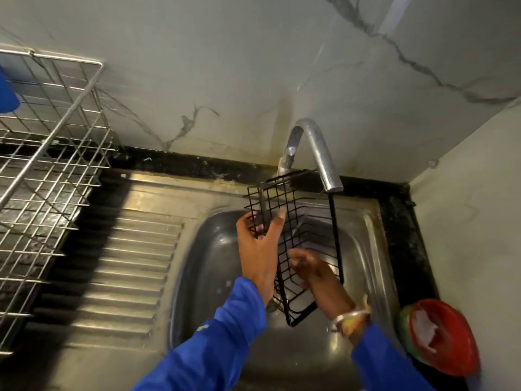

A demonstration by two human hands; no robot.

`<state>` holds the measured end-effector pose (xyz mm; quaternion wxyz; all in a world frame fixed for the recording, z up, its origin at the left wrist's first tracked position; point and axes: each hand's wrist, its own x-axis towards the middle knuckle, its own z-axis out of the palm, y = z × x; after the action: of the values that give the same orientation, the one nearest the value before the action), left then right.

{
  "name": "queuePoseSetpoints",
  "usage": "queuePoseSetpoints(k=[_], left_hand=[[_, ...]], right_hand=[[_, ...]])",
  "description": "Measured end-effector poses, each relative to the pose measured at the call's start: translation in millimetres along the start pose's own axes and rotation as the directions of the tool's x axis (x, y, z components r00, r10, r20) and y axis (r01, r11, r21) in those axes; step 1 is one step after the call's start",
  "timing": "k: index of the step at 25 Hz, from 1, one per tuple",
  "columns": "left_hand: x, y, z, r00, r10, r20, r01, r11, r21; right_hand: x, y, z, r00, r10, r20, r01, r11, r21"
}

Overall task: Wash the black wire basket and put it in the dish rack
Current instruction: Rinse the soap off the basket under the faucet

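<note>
Hanging tilted over the sink (pixel 203 249) basin, the black wire basket (pixel 293 241) is held in the air w/ its top corner just under the tap (pixel 315 148) spout and its lower corner pointing down toward the person. L side: left hand (pixel 259 249) grips the basket's upper-left edge, fingers curled thru and round the wires, thumb on the near side. R side: right hand (pixel 313 270) lies against the wires low on the basket, approx. mid-frame, but it's motion-blurred, so can't tell if it's gripping or just pressing on the mesh. Bracelet (pixel 351 317) on the right wrist; both arms in blue sleeves (pixel 214 342). Can't tell for sure if water is running. Sink is stainless steel, w/ a ribbed draining board (pixel 118 258) to its left. Dish rack (pixel 53 153), steel wire, stands at the far left, well apart from the basket, w/ a blue item (pixel 7 91) at its left edge, mostly cut off. Red bowl (pixel 451 328) sits on the dark counter at the sink's right-hand near corner, something white (pixel 425 328) inside it. Pale marble-look wall (pixel 225 66) w/ grey veins behind the tap.
</note>
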<state>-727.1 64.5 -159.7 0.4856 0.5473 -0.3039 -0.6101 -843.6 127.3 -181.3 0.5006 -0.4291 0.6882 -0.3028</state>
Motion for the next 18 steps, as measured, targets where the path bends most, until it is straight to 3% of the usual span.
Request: queuePoseSetpoints(k=[2, 4, 6, 10, 13, 16, 18], left_hand=[[-12.8, -1.6, 2.1, 0.998, -0.03, 0.056, 0.025, 0.997, 0.075], [-27.9, -11.1, 3.3, 0.991, -0.067, 0.117, 0.061, 0.996, 0.058], [-39.8, -20.6, 3.4, 0.987, -0.087, 0.132, 0.082, 0.996, 0.042], [-55.1, -40.5, -3.6, 0.978, 0.104, 0.18, -0.124, 0.987, 0.104], [-54.0, -46.4, -10.3, 0.97, 0.15, 0.189, -0.203, 0.931, 0.303], [-36.8, -24.3, -13.4, 0.98, 0.161, 0.121, -0.196, 0.895, 0.4], [-19.5, -6.7, -12.3, 0.926, 0.228, 0.301, -0.355, 0.795, 0.492]], right_hand=[[-29.5, -14.6, 10.2, 0.993, -0.067, 0.093, 0.041, 0.965, 0.259], [-42.9, -28.6, 19.7, 0.993, -0.114, 0.038, 0.09, 0.917, 0.389], [-44.1, -36.4, 23.9, 0.986, -0.146, -0.084, 0.165, 0.937, 0.307], [-34.8, -45.8, 6.7, 0.947, -0.072, -0.313, 0.165, 0.945, 0.283], [-28.5, -50.3, -9.0, 0.942, -0.005, -0.336, 0.147, 0.905, 0.4], [-27.2, -53.0, -6.1, 0.937, -0.001, -0.35, 0.13, 0.929, 0.346], [-27.7, -51.3, -2.7, 0.927, -0.016, -0.374, 0.131, 0.95, 0.283]])
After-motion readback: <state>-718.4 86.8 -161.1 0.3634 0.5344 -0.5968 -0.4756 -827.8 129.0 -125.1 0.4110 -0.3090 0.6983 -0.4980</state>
